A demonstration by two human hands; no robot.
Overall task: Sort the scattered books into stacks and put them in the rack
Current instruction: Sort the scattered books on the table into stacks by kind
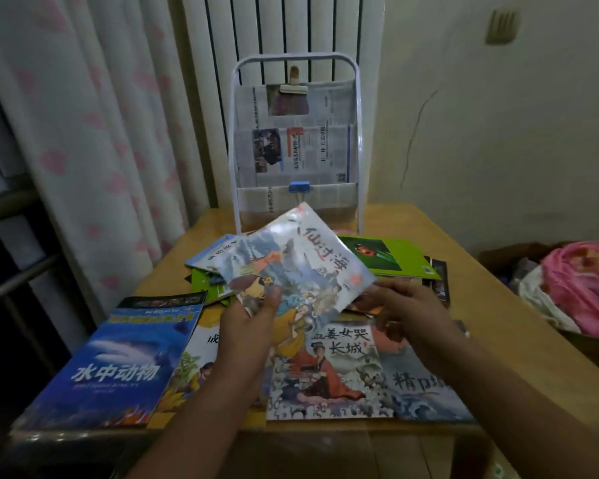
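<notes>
My left hand (249,326) pinches the near corner of a glossy picture book (301,264) and holds it tilted above the table. My right hand (408,312) touches that book's right edge with curled fingers. Below them lie scattered books: a blue sea-animal book (118,361) at the near left, a yellow one (194,371) under my left arm, a storybook with a red-robed figure (329,371), and a green ladybird book (388,254) further back. The white wire rack (296,143) stands at the table's far edge, lined with newspaper.
The wooden table (491,288) has bare room on its right side. A basket of pink and white cloth (574,288) sits to the right. Curtains (83,133) hang at the left, a radiator (277,29) behind the rack.
</notes>
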